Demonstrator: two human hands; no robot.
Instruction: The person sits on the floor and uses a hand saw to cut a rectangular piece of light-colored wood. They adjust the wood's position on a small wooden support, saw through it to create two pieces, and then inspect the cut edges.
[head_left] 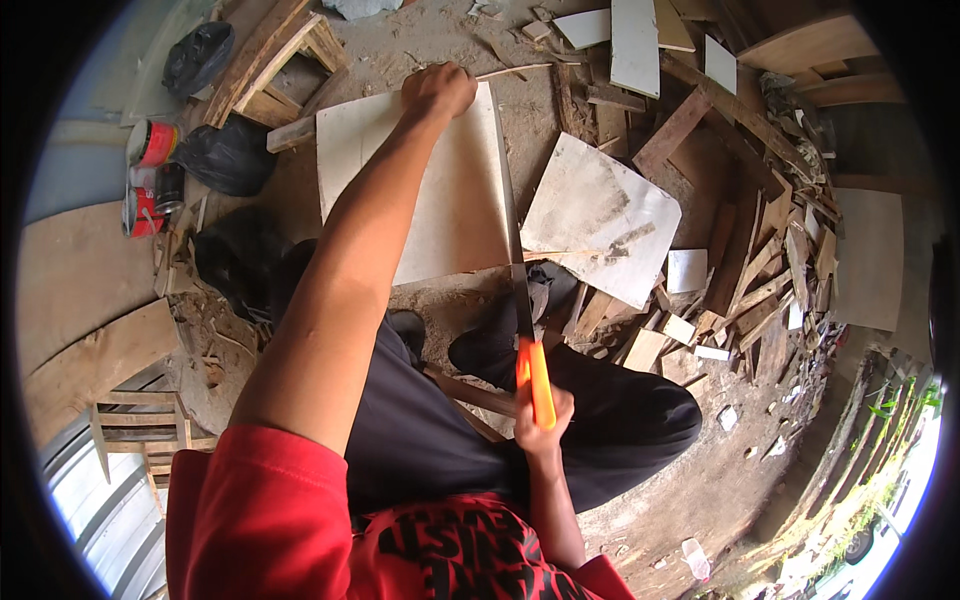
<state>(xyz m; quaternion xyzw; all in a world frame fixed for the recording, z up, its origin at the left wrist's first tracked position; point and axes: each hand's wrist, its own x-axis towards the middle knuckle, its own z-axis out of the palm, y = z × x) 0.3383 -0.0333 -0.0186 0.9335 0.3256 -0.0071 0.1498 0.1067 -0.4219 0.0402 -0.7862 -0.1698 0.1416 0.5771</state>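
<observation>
In front of me lies a pale, flat wooden board [457,205]. My left hand [440,92] is closed over its far edge, close to the far right corner, with that arm stretched across the board. Near my lap, my right hand [552,412] is wrapped round the orange handle of a handsaw [537,372]. The long, thin blade points away from me and runs along the board's right edge. How deep the teeth sit in the wood, I cannot tell. A stained white board [600,215] lies just right of the blade.
Scrap wood [765,270] is heaped on the right. Black plastic bags [228,157] and red cans [150,145] stand at the left, near a rough wooden frame [275,65]. My bent legs in dark trousers [610,425] are below the saw. Wood dust and chips cover the ground.
</observation>
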